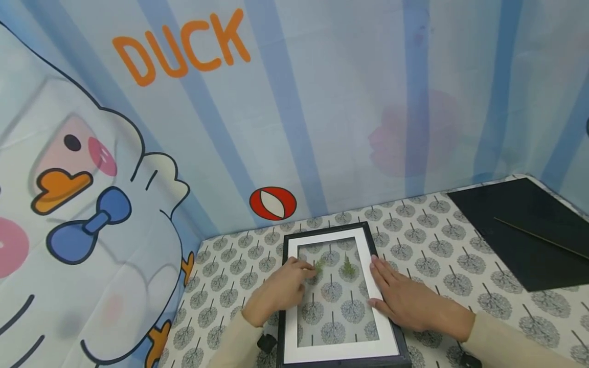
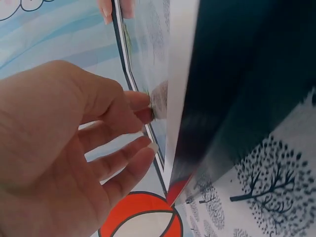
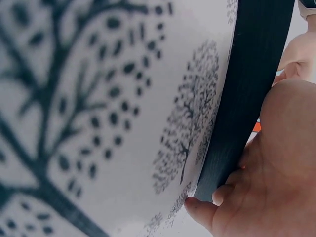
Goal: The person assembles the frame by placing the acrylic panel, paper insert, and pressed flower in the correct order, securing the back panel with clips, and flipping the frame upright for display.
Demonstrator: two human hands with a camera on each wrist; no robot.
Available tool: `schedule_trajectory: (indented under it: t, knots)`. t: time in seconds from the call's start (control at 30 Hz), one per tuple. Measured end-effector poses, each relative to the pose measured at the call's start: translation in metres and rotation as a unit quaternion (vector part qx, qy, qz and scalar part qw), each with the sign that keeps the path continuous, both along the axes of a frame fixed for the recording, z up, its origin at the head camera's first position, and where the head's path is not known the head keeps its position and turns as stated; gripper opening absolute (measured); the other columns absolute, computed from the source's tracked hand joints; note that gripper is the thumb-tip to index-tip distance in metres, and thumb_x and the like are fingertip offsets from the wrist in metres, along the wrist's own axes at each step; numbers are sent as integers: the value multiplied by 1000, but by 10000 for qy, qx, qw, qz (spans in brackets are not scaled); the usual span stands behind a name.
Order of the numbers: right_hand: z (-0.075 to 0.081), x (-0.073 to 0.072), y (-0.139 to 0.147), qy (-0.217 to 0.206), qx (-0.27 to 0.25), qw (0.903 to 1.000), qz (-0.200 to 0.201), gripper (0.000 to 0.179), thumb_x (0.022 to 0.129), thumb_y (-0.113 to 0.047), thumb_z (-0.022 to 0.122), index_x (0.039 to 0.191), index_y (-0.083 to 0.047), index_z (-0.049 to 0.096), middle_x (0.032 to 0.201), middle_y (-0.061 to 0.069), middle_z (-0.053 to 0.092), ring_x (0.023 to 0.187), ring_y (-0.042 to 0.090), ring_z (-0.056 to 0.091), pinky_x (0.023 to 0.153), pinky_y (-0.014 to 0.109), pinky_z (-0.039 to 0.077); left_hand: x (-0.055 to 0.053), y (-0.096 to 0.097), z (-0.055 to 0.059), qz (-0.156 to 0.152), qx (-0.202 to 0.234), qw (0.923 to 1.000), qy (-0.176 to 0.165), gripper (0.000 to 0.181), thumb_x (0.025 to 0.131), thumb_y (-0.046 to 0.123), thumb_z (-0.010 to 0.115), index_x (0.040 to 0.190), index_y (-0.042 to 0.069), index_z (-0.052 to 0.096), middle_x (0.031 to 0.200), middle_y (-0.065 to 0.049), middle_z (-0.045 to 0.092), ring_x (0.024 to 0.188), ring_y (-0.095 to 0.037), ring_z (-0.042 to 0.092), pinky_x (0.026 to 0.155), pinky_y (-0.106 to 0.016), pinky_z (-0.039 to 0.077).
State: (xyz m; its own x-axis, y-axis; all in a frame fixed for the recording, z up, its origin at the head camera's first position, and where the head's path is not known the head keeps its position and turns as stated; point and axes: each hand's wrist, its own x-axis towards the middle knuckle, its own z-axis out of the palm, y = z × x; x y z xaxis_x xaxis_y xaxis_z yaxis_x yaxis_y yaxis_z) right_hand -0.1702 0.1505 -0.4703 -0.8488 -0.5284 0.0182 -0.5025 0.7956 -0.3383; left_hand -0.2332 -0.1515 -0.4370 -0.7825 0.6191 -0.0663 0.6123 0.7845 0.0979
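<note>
The black-and-white frame (image 1: 341,352) near the desk (image 1: 428,266)'s back edge has two feathery green leaves (image 1: 348,268); left grip (image 1: 284,284) loose, right grip (image 1: 407,300) wide.

Beyond the grip rises a pale blue backdrop (image 1: 349,128), creased fabric banded with deeper blue stripes (image 1: 285,92). Ahead and to the left of the grip it bears orange lettering (image 1: 185,46) reading DUCK; farther left is a big white cartoon duck (image 1: 115,266) with a blue bow tie (image 1: 94,222). A printed red-and-white ball (image 1: 273,203) sits low, past the grip. Beneath spreads a whitish cloth (image 1: 442,266) patterned with dark trees, evenly lit.
</note>
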Motion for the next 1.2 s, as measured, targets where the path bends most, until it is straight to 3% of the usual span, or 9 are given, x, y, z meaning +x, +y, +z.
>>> schedule_trajectory:
  t: [0.23,0.43,0.73,1.0,1.2]
  knots:
    - [1,0,0,-2,-4,10000,2,77,112,-45,45,161,12,27,172,32,16,160,49,22,128,60,31,3,0,-2,122,371,9992,-105,42,99,1,58,138,8,69,135,-7,67,119,-23,54,99,-39,55]
    - [-1,1,0,-97,-25,9999,26,78,112,-46,44,161,11,27,172,32,15,160,49,21,128,60,30,-2,-4,-4,186,540,9983,-134,39,99,0,58,134,7,71,139,-8,67,127,-28,55,110,-45,52]
    - [0,0,0,24,7,10000,38,77,112,-46,44,161,11,27,172,32,16,160,49,22,128,60,31,-5,-6,-4,-11,242,9996,-121,44,99,1,57,142,6,66,150,-7,63,140,-31,55,120,-46,46]
    - [0,-1,1,-17,-2,10000,31,78,112,-47,43,161,11,26,172,31,15,160,49,22,128,60,30,-4,-7,-4,54,289,9994,-160,46,99,2,58,144,8,64,151,-6,62,143,-32,53,121,-47,45]
    - [-1,0,1,35,-37,10000,9,77,112,-46,43,161,11,27,173,31,15,160,48,22,128,59,30,4,-9,-1,177,38,9984,-537,55,102,3,55,155,16,54,163,-2,50,148,-36,45,119,-54,46]
